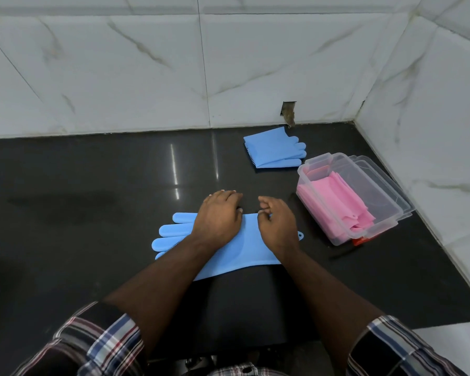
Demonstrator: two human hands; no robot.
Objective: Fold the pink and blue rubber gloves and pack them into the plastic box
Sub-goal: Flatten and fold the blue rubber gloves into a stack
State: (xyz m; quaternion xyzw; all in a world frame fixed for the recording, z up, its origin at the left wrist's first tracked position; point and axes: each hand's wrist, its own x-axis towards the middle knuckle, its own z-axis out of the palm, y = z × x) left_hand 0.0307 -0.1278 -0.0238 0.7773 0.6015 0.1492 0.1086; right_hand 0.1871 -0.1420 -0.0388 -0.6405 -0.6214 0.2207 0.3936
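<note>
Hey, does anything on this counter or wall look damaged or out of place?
Yes: a broken hole in the wall tile just above the counter, behind the folded blue glove. It shows rough brown material. Nothing looks spilled.

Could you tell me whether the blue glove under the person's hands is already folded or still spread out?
Spread out: the blue glove lies flat at full length on the counter, fingers extended leftward, cuff to the right.

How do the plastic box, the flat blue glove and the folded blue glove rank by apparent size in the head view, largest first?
1. Plastic box and flat blue glove: look alike, and hands cover the glove, so unranked.
2. Folded blue glove: smallest, though farther away.
</note>
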